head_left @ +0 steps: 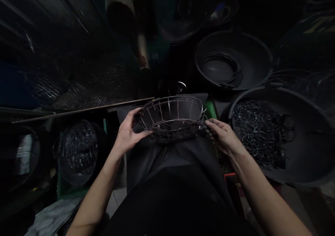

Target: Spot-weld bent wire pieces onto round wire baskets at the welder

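Note:
A round wire basket with an open top and thin upright ribs is held in front of my body, above the dark apron over my lap. My left hand grips its left end, with the thumb along the near side and the fingers round the rim. At the basket's right end, my right hand pinches a thin bent wire between thumb and fingers, close against the rim. The wire's full shape is hidden by the fingers and the dim light.
On the right stands a large dark basin with a heap of small bent wire pieces. Behind it, another basin holds wire rings. To my left is a bucket of shiny metal parts. A machine post rises ahead.

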`<state>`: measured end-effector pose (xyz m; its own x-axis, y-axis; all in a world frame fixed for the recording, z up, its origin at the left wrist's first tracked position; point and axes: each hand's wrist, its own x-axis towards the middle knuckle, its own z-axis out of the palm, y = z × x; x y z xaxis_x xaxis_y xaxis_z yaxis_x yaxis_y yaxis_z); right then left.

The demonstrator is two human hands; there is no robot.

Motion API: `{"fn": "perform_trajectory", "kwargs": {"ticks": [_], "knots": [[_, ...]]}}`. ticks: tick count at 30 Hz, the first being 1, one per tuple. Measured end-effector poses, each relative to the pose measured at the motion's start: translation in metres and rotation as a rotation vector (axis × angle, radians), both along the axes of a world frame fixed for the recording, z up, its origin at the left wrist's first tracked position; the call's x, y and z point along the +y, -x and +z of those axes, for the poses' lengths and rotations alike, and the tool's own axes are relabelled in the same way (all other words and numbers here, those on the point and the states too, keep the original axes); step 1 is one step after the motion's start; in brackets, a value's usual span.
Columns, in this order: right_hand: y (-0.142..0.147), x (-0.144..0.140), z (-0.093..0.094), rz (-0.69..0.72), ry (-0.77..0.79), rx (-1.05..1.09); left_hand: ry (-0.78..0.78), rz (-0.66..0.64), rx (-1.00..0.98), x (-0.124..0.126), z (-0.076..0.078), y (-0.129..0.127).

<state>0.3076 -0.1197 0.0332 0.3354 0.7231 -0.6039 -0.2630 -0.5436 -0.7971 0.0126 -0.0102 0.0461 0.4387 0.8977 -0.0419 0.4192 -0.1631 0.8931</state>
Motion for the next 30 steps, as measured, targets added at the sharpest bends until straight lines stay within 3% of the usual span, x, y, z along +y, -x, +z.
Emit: {"fn": "perform_trajectory", "kwargs": {"ticks": [4,13,30], "knots": [[-0.004,0.002,0.007,-0.006,-0.021,0.036,0.032,0.002,-0.012,-0.004,0.000,0.000],[-0.001,0.001,-0.021,0.075,-0.059,0.011,0.066,0.018,-0.013,0.001,-0.010,0.003],[0.005,-0.002,-0.028,0.103,-0.089,-0.061,0.075,0.042,-0.047,-0.001,-0.015,0.008]]}}
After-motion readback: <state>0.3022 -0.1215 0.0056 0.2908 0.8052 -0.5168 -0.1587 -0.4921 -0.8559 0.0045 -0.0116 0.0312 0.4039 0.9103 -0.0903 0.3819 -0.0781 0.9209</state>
